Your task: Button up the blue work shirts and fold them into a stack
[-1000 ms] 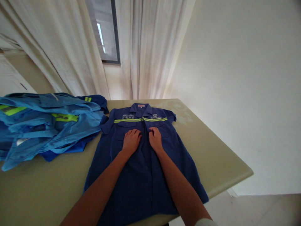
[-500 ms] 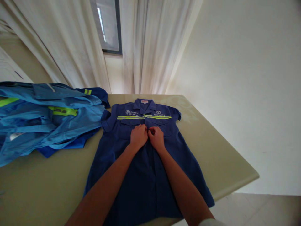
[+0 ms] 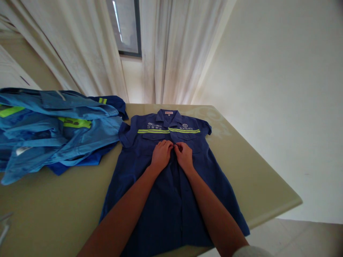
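Note:
A dark blue short-sleeved work shirt lies face up on the pale table, collar away from me, with a yellow-green reflective stripe across the chest. My left hand and my right hand meet at the shirt's front placket just below the stripe. Both have their fingers curled and pinched on the fabric edges at the centre. What lies between the fingertips is too small to make out.
A heap of lighter blue garments with reflective stripes covers the table's left side, touching the shirt's left sleeve. White curtains and a window hang behind the table. The table's right edge drops to a tiled floor.
My hands have come together from resting apart on the chest to pinching the placket at the centre. The view has shifted a little, so everything sits further right.

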A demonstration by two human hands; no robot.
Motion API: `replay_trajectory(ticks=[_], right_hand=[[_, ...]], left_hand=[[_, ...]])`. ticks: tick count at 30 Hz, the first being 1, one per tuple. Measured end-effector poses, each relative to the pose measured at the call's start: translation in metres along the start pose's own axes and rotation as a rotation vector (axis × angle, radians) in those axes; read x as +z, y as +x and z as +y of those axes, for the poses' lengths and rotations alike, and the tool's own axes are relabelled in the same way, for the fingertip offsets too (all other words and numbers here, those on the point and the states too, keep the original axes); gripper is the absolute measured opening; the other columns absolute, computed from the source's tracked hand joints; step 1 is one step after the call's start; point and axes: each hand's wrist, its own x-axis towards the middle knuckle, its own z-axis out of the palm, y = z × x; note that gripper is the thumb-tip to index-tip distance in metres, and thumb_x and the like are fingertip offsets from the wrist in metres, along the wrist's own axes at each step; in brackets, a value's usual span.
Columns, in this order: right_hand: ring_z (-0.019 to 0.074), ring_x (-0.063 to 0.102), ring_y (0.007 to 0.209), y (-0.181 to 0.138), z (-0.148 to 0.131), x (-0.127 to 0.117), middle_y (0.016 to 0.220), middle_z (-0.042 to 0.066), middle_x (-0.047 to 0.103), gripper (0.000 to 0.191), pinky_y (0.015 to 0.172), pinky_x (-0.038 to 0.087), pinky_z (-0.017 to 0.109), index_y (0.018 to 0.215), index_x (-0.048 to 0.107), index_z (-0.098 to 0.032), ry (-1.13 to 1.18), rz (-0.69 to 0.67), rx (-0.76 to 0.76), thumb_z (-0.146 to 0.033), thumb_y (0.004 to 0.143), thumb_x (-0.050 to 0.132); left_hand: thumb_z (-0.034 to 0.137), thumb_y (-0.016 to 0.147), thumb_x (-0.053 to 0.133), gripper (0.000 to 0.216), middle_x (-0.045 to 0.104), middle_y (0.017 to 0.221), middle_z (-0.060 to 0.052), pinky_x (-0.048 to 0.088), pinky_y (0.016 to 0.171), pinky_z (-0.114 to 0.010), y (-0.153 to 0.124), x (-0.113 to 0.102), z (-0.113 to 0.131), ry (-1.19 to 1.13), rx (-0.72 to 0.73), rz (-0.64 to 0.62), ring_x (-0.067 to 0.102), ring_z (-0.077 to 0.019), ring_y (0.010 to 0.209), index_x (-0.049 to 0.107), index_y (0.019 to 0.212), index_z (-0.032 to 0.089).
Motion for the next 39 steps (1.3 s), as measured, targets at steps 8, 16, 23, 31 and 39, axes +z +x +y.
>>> replay_trajectory(ticks=[8,16,23,31,39], right_hand=[[0.0198,0.065,0.072,0.002,0.0,-0.005,0.085,0.005,0.075,0.023,0.073,0.053,0.032,0.096,0.075,-0.019,0.046,-0.074,-0.008,-0.034,0.085,0.062],[0.0188,0.065,0.071,0.003,0.001,-0.007,0.086,0.004,0.076,0.024,0.069,0.052,0.031,0.095,0.077,-0.019,0.162,-0.091,0.009,-0.036,0.085,0.063],[0.0193,0.063,0.068,0.009,0.007,-0.008,0.081,0.004,0.074,0.028,0.067,0.051,0.031,0.094,0.075,-0.018,0.275,-0.066,0.111,-0.043,0.082,0.069],[0.0205,0.067,0.075,0.007,0.009,-0.005,0.088,0.006,0.076,0.026,0.073,0.053,0.032,0.098,0.075,-0.019,0.17,-0.079,0.073,-0.04,0.089,0.061],[0.0202,0.068,0.077,0.006,0.006,-0.006,0.091,0.007,0.077,0.027,0.076,0.053,0.032,0.099,0.075,-0.017,0.126,-0.093,0.011,-0.035,0.09,0.058]], left_hand=[[0.02,0.101,0.05,0.015,0.068,0.102,-0.006,0.048,0.091,-0.036,-0.002,-0.002,0.002,0.005,-0.025,0.041,0.06,-0.0229,0.096,0.066,0.102,0.023],[0.021,0.1,0.053,0.013,0.071,0.099,-0.006,0.05,0.088,-0.037,-0.001,-0.001,0.0,-0.011,-0.054,0.05,0.063,-0.0232,0.096,0.066,0.1,0.023],[0.022,0.1,0.056,0.012,0.073,0.1,-0.006,0.05,0.09,-0.037,0.0,0.001,-0.001,-0.054,-0.064,0.031,0.064,-0.0234,0.097,0.068,0.102,0.022],[0.022,0.102,0.053,0.017,0.069,0.106,-0.005,0.049,0.096,-0.034,-0.001,-0.007,0.005,-0.06,0.024,0.069,0.061,-0.021,0.102,0.07,0.101,0.023],[0.024,0.102,0.055,0.015,0.072,0.099,-0.005,0.049,0.091,-0.035,-0.001,-0.004,0.004,-0.033,0.024,0.05,0.062,-0.0219,0.096,0.069,0.098,0.021]])
